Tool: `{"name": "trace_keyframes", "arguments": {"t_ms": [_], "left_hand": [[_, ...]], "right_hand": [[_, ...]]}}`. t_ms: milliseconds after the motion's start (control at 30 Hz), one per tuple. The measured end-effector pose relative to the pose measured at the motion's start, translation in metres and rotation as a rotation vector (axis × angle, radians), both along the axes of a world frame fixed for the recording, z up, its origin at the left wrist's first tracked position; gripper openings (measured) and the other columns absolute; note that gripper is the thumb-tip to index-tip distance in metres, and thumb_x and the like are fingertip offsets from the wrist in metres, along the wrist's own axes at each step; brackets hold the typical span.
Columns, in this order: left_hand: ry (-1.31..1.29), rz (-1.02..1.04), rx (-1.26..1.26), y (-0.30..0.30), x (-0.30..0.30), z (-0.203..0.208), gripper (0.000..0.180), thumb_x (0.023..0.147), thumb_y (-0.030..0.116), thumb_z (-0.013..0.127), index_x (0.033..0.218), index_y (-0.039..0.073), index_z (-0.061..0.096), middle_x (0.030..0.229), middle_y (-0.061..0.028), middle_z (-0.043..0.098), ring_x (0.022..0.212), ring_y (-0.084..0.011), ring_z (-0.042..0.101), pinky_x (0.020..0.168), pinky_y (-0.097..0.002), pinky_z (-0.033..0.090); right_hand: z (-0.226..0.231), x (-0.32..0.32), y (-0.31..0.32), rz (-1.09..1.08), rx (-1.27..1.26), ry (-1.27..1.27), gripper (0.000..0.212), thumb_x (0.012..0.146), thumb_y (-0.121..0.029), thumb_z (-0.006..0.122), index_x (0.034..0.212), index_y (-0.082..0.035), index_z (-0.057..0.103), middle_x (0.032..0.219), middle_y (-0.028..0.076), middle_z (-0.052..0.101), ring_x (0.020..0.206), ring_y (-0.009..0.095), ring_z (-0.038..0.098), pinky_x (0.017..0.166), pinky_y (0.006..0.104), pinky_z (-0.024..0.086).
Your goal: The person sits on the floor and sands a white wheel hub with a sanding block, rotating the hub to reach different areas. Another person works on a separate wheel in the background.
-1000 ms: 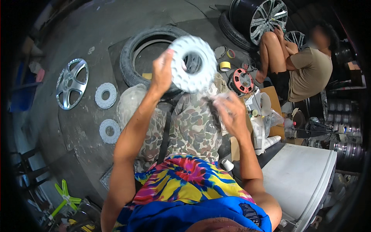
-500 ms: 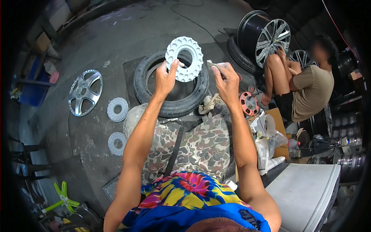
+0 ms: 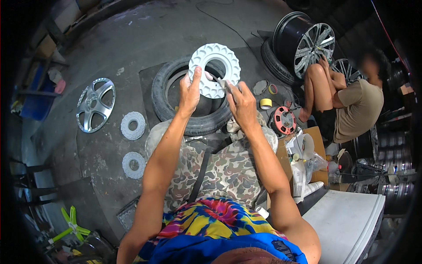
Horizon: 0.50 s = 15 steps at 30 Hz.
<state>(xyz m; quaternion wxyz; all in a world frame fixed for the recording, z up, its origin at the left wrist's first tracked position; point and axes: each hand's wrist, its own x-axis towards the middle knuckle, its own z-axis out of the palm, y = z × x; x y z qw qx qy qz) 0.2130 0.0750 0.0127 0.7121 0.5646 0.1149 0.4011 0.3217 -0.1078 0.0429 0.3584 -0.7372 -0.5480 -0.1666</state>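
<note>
My left hand (image 3: 190, 93) is closed on the left rim of a pale grey ring-shaped wheel part (image 3: 231, 66), its thumb on the face and fingers behind. Scalloped hollows run around the ring's outer edge, and it is held up above a black tire (image 3: 160, 103). At the ring's lower right, my right hand (image 3: 243, 104) pinches a small folded grey piece of sandpaper (image 3: 222, 83) against the inner edge. The fingers partly cover the sandpaper.
Two similar grey rings (image 3: 132, 126) and a silver spoked wheel face (image 3: 96, 104) lie to the left. At right, another person (image 3: 358, 105) sits by a large wheel (image 3: 314, 48). Yellow tape (image 3: 265, 104), a red reel (image 3: 285, 120) and a cardboard box (image 3: 318, 176) lie nearer.
My right hand has moved left with the sandpaper, from beside the ring onto its inner edge. The ring has shifted slightly right and turned a little.
</note>
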Motion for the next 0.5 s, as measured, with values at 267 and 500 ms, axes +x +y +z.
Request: {"name": "trace_keyframes", "arguments": {"t_ms": [267, 500], "left_hand": [[0.015, -0.010, -0.048, 0.001, -0.007, 0.013, 0.062, 0.126, 0.050, 0.041, 0.113, 0.000, 0.074, 0.098, -0.0060, 0.076, 0.088, -0.0097, 0.072, 0.084, -0.0273, 0.058], [-0.032, -0.089, -0.084, -0.004, -0.013, 0.018, 0.067, 0.127, 0.052, 0.036, 0.114, -0.001, 0.075, 0.098, -0.0063, 0.076, 0.091, -0.0108, 0.071, 0.088, -0.0281, 0.057]], "right_hand": [[0.015, 0.014, -0.012, -0.259, 0.307, 0.026, 0.041, 0.095, 0.005, 0.076, 0.136, 0.000, 0.080, 0.100, 0.015, 0.063, 0.089, 0.031, 0.067, 0.079, 0.0439, 0.054], [0.011, 0.009, -0.006, -0.188, 0.300, 0.145, 0.029, 0.099, -0.003, 0.082, 0.128, -0.003, 0.084, 0.094, 0.013, 0.065, 0.080, 0.026, 0.066, 0.074, 0.0384, 0.053]]}}
